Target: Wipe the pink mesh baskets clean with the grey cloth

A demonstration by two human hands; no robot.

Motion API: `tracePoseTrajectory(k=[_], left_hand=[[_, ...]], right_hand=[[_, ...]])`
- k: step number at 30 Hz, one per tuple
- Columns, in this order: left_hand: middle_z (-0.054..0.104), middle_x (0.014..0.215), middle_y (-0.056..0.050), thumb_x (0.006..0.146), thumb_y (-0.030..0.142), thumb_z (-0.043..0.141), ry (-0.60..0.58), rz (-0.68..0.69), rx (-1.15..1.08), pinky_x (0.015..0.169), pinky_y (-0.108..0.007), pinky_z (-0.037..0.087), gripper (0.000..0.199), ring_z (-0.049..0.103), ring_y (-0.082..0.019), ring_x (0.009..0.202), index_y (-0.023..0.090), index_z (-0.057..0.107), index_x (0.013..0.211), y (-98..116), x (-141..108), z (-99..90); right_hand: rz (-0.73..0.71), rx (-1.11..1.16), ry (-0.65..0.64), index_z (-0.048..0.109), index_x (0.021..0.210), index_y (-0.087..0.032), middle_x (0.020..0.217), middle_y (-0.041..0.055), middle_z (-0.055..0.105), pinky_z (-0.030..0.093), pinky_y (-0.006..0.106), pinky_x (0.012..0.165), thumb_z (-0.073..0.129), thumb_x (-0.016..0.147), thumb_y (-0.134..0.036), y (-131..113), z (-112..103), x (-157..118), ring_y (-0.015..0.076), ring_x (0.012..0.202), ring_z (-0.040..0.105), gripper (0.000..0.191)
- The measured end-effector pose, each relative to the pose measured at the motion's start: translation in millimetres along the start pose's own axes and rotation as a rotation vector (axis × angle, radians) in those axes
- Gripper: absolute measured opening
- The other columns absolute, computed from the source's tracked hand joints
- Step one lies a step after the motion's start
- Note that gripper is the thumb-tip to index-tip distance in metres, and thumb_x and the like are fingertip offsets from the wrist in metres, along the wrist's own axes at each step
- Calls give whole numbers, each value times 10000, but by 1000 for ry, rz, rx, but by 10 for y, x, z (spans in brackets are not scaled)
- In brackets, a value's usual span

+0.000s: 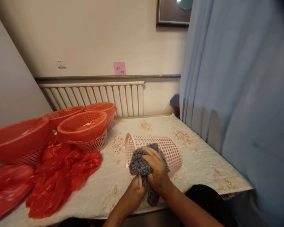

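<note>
A pale pink perforated plastic basket [172, 153] lies on its side on the table, its open rim facing left. My left hand [135, 191] is closed round the near part of that rim. In my right hand [157, 168] is a grey fuzzy cloth [140, 162], pressed against the near side of the basket. One end of the cloth hangs down between my two wrists. The cloth and my hands hide the near wall of the basket.
Several baskets lined with red plastic bags [82, 126] stand at the left. Loose red bags [61, 176] lie in front of them. A flowered cloth covers the table [115, 170]. Behind it is a white radiator [123, 97]; a blue curtain [227, 94] hangs at the right.
</note>
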State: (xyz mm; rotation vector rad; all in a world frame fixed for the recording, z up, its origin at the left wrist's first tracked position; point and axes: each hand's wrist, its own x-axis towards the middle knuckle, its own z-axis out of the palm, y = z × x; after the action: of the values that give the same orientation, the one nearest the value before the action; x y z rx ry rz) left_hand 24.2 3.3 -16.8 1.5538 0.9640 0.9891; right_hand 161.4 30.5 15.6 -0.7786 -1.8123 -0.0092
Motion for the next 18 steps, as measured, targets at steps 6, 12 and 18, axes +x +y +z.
tracePoseTrajectory(k=[6,12,18], left_hand=[[650,1252,-63,862,180,514,-131,-2,-21,1123,-394,307,387,502,-270,1247,175,595,1240,-41,-126,168],[644,1246,-87,759,140,590,42,-25,-257,1079,-410,355,510,548,-277,1192,145,524,1265,170,86,155],[650,1252,-76,708,86,512,79,-61,-366,1083,-405,367,594,549,-257,1209,146,478,1299,277,168,154]], right_hand=[[116,-45,40,628,1111,-202,1250,67,605,385,438,1065,408,618,-3,192,-111,77,222,1233,492,575],[99,-51,19,627,1123,-206,1275,68,593,394,462,1057,405,600,-11,172,-72,28,235,1253,479,601],[186,-155,22,649,1110,-215,1159,52,654,420,433,1032,420,615,-25,640,-200,77,231,1162,540,578]])
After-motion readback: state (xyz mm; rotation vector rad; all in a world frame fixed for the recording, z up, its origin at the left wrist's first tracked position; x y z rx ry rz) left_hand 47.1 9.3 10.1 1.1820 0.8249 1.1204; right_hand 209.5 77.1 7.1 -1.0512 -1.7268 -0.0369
